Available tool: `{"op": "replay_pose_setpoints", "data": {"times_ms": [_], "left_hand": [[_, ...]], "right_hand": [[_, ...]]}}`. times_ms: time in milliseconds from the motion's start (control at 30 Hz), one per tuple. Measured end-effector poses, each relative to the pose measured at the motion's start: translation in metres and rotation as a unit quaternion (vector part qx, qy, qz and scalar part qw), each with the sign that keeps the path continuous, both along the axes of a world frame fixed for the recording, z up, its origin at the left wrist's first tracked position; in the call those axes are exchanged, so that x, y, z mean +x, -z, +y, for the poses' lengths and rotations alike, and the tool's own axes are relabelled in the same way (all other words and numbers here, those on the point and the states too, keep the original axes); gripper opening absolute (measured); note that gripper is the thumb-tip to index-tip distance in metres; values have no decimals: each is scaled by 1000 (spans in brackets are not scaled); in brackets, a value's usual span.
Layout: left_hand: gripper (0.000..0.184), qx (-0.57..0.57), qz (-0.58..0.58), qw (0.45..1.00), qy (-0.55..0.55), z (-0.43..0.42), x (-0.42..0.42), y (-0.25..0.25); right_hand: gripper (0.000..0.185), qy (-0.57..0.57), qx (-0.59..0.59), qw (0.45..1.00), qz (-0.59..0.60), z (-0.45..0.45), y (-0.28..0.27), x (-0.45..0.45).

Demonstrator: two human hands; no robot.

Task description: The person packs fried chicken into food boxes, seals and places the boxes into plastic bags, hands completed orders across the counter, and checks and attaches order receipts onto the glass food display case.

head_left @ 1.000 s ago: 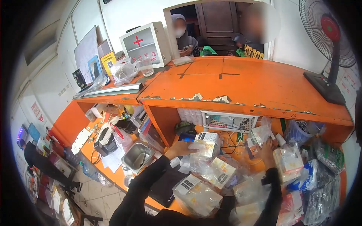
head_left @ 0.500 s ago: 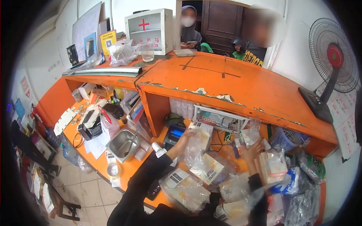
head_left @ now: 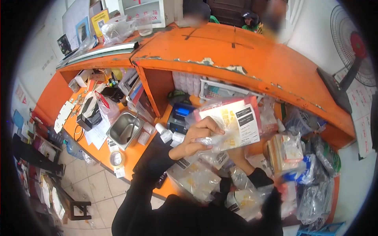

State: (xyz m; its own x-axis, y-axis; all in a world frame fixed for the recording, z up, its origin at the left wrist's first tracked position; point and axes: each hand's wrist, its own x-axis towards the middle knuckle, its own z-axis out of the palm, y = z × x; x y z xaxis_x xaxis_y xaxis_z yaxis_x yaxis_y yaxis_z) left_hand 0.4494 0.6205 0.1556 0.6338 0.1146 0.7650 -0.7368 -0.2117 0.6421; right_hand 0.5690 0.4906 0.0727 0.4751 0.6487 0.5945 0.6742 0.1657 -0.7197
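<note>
Beyond the orange table (head_left: 252,55) (its front edge (head_left: 238,69) is chipped) I see a dark door (head_left: 228,13); white walls (head_left: 309,43) flank the table, and pale floor tiles (head_left: 98,185) lie to its left.

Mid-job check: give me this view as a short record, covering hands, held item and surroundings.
Left hand: closed on clear plastic around a package
Right hand: mostly hidden behind the package; grip unclear
Package label: white with black blocks, facing the camera
Package position: raised above the desk
Nearer the body: other bagged packages
Left side: metal pan with a utensil inside
Upper counter: orange, paint chipped along the front edge
Far right: fan
</note>
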Motion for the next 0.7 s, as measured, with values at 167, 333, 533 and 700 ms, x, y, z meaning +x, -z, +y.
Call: {"op": "replay_pose_setpoints", "data": {"times_ms": [167, 333, 533, 700], "left_hand": [[21, 50, -29, 998, 8, -2, -3, 1], [20, 0, 59, 997, -47, -7, -15, -7], [34, -55, 140, 986, -72, -15, -33, -39], [51, -142, 48, 984, 97, -31, -52, -99]], "right_hand": [[34, -2, 5, 1000, 14, -3, 10, -3], [56, -16, 6, 1000, 21, 4, 43, 3], [95, -10, 277, 957, 82, 6, -7, -22], [89, 8, 241, 970, 33, -15, -95, -11]]}}
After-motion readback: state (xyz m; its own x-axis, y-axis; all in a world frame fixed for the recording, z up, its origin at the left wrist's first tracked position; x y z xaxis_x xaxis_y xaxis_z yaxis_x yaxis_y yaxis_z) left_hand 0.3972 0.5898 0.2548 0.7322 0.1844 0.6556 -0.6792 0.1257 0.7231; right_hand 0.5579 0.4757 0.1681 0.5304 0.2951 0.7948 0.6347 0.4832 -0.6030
